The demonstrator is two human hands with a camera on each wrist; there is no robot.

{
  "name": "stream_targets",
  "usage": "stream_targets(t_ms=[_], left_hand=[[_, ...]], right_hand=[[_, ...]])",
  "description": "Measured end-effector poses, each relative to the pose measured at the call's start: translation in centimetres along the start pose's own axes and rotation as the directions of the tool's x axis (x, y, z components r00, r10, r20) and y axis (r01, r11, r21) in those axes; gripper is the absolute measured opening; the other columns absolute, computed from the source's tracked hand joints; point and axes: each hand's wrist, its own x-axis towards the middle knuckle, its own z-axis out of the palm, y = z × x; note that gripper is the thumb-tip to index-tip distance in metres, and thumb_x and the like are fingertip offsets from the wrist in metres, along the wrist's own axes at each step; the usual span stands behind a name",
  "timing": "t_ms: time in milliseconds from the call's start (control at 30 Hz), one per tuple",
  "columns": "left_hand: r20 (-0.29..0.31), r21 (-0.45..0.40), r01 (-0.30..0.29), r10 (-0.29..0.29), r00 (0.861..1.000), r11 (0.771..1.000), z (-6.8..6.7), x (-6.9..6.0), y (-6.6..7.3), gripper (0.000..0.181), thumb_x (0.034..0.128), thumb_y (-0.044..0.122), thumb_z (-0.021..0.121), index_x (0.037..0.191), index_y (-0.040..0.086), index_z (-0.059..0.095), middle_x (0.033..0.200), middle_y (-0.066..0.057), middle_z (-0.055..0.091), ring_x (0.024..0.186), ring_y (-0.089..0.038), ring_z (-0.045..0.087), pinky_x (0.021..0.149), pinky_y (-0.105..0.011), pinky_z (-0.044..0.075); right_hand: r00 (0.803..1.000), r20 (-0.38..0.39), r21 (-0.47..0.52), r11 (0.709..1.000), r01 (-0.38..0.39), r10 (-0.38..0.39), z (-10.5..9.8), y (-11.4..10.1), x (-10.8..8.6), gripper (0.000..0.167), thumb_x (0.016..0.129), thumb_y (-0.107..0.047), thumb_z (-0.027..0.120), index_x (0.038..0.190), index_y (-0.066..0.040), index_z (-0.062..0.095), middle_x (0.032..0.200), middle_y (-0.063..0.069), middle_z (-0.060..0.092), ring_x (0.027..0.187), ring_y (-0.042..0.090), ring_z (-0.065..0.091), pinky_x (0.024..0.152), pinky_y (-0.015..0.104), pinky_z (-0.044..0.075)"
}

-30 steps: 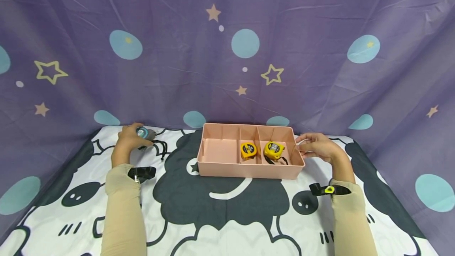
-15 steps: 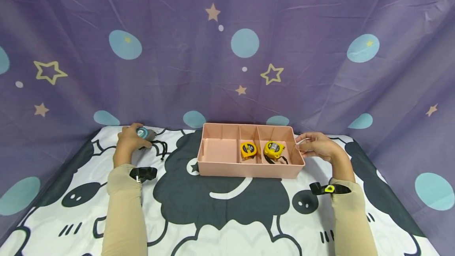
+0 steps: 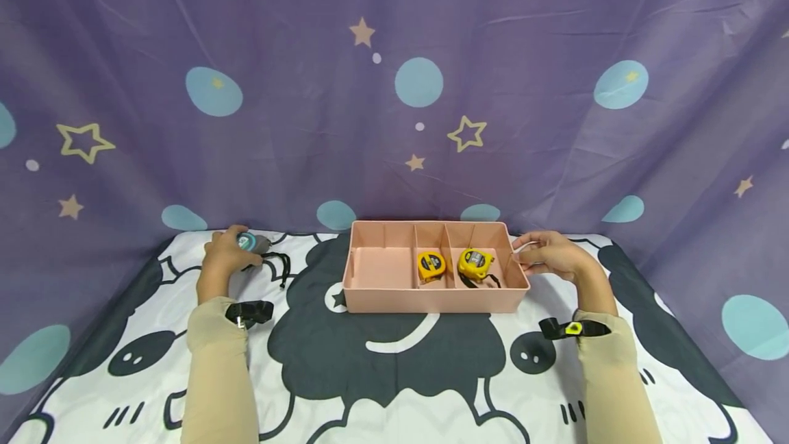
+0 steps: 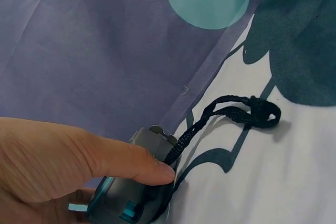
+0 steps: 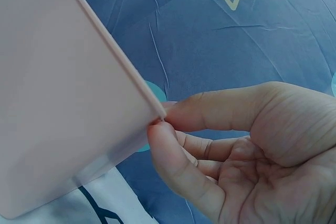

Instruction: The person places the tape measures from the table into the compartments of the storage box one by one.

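At the far left of the sheet, my left hand (image 3: 224, 257) grips a grey tape measure (image 3: 260, 244) with a teal face. In the left wrist view the thumb lies across the tape measure's casing (image 4: 118, 198), and its black braided wrist cord (image 4: 184, 142) trails onto the sheet. My right hand (image 3: 551, 254) pinches the right end of a pink divided box (image 3: 431, 301); thumb and finger meet at its corner (image 5: 157, 113) in the right wrist view. Inside the box, a yellow tape measure (image 3: 431, 265) lies in the middle compartment. A second yellow tape measure (image 3: 475, 264), with a black cord, occupies the right compartment.
The box's wide left compartment (image 3: 382, 266) shows a bare floor. A white and dark grey cartoon-print sheet (image 3: 394, 368) covers the surface. Right behind the box hangs a purple curtain (image 3: 296, 122) with stars and dots.
The head view has shifted slightly, so the curtain and sheet sit a little lower in it. Both hands keep their holds, and the box and yellow tape measures stay put.
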Motion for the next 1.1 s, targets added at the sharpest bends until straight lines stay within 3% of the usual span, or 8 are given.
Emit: stream_targets(t_ms=[167, 767, 1100], left_hand=[[0.001, 0.004, 0.018, -0.018, 1.000, 1.000, 0.27, -0.07, -0.26, 0.086, 0.0764, 0.015, 0.076, 0.150, -0.005, 0.035, 0.142, -0.045, 0.029, 0.126, -0.060, 0.033, 0.098, -0.070, 0.041], [-0.038, 0.002, -0.028, 0.028, 0.999, 1.000, 0.50, -0.39, -0.33, 0.085, 0.0739, 0.015, 0.078, 0.147, -0.006, 0.040, 0.139, -0.047, 0.034, 0.121, -0.062, 0.038, 0.095, -0.067, 0.042], [-0.050, 0.009, -0.039, 0.039, 0.998, 0.999, 0.26, 0.18, -0.42, 0.084, 0.0740, 0.016, 0.078, 0.146, -0.006, 0.042, 0.140, -0.047, 0.035, 0.122, -0.063, 0.039, 0.098, -0.068, 0.041]], right_hand=[[1.000, 0.013, 0.001, 1.000, 0.003, -0.003, -0.05, 0.00, 0.14, 0.044, 0.095, -0.006, 0.062, 0.131, 0.015, 0.046, 0.088, -0.002, 0.070, 0.075, 0.011, 0.066, 0.075, 0.028, 0.060], [1.000, 0.023, 0.010, 1.000, 0.015, -0.015, -0.29, -0.06, 0.20, 0.044, 0.094, -0.005, 0.062, 0.129, 0.016, 0.046, 0.087, -0.002, 0.071, 0.075, 0.010, 0.066, 0.074, 0.027, 0.060], [1.000, 0.006, 0.012, 1.000, 0.000, 0.000, -0.11, 0.08, 0.15, 0.045, 0.094, -0.006, 0.063, 0.130, 0.015, 0.047, 0.087, -0.002, 0.070, 0.075, 0.011, 0.066, 0.073, 0.027, 0.060]])
